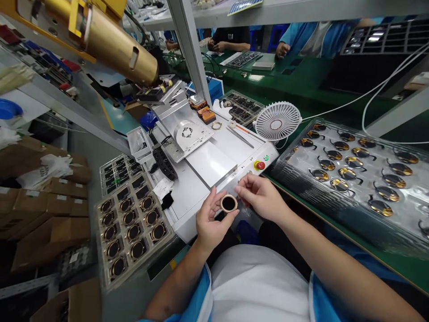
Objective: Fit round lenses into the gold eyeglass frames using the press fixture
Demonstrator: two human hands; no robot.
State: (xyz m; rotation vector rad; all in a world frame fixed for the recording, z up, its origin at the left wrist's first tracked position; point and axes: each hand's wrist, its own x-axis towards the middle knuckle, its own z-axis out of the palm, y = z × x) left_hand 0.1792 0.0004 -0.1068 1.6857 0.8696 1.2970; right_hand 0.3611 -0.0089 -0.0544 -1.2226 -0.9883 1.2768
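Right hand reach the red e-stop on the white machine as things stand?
Probably yes: the right hand is just below the red e-stop on the white machine, and nothing stands between them.

Ring tray [101, 250] left of bench machine [211, 163], blister tray [301, 188] right, desk fan [277, 121] behind

The green-topped workbench [295, 85] carries a white machine housing [209, 163], a white desk fan [277, 121], and, to the right, a clear blister tray [348, 165] of gold-rimmed round components [340, 184].
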